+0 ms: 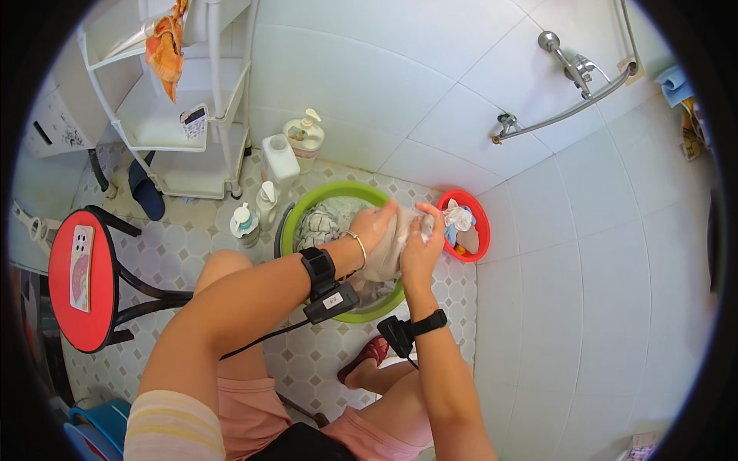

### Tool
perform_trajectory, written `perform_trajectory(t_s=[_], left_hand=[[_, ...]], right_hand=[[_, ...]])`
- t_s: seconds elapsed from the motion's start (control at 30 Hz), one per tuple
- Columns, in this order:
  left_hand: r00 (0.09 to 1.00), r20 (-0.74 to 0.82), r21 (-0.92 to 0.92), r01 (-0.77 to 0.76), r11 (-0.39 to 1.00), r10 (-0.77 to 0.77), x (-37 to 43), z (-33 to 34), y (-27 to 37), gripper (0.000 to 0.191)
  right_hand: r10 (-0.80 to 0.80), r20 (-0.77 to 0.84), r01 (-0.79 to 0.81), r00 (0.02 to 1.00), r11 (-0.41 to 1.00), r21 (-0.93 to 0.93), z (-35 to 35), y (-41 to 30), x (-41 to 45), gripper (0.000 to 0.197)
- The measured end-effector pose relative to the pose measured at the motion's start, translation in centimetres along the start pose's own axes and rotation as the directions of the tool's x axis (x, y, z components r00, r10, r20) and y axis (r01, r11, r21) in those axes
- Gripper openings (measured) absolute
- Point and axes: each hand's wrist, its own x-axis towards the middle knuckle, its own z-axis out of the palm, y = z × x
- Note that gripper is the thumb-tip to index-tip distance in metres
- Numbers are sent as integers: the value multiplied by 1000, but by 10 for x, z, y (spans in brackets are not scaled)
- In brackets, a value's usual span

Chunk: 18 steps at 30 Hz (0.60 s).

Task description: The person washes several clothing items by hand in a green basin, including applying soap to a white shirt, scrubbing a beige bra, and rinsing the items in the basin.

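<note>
A wet light beige cloth [383, 250] is stretched between my two hands above a green plastic basin [398, 299]. My left hand [373, 227], with a bracelet at its wrist, is at the cloth's upper left part; its fingers are partly hidden. My right hand [424, 239] grips the cloth's right edge, with some suds at the fingers. In the basin lie a bunched, dark-lined pale cloth [318, 227] and soapy water [353, 206]. Both wrists wear black straps with small devices.
Right of the basin stands a red tub [484, 233] holding small clothes. Pump bottles [267, 201] and a white jug [281, 157] stand left of it. A red stool [104, 276] carries a phone [82, 268]. A white shelf rack [179, 144] stands upper left.
</note>
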Motion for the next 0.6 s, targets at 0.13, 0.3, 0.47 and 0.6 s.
perform_trajectory(t_s=[0.13,0.3,0.47,0.6], left_hand=[[966,181,-403,244,882,-184,16,2,-21,50],[967,188,-349,228,909,-171,8,10,-25,33],[970,167,-382,231,895,-179,8,12,-30,27],[997,71,-318,33,947,-11,5,-8,-30,32]], right_hand=[[-75,-51,74,996,997,-25,13,-9,-17,12],[-95,29,99,995,978,-186,13,5,-18,18],[-85,-5,82,996,976,-199,8,25,-3,17],[-308,17,304,951,922,-239,20,2,-20,16]])
